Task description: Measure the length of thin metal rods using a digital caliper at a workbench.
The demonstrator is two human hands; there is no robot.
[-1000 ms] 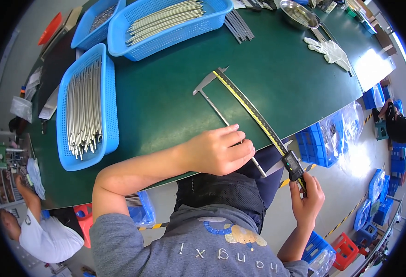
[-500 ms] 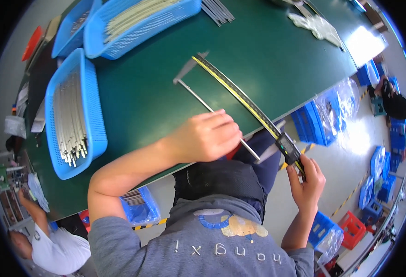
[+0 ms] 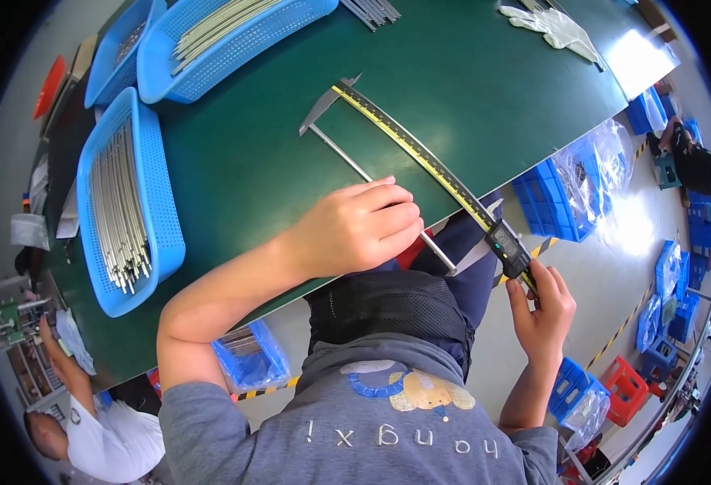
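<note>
I have my left hand [image 3: 355, 230] pressing the thin steel rod [image 3: 347, 158] flat on the green worktop [image 3: 250, 162], grip closed over it; right hand [image 3: 541, 303] pinches the long digital caliper's [image 3: 420, 153] slider, measuring. I judge closing the jaw is needed.

Table top [image 3: 485, 73] dark green, plain. 3 baskets w/ perforated mesh walls, all bright blue; nearest basket [image 3: 169, 218] holds silver-grey metal rods [image 3: 121, 210]. Caliper [image 3: 420, 153]: steel grey w/ yellow scale strip, black readout block. Gloves [image 3: 558, 28] white. Floor crates [image 3: 554, 202] blue, 1 crate [image 3: 626, 388] red. Sweatshirt [image 3: 372, 428] grey, blue/yellow print.
</note>
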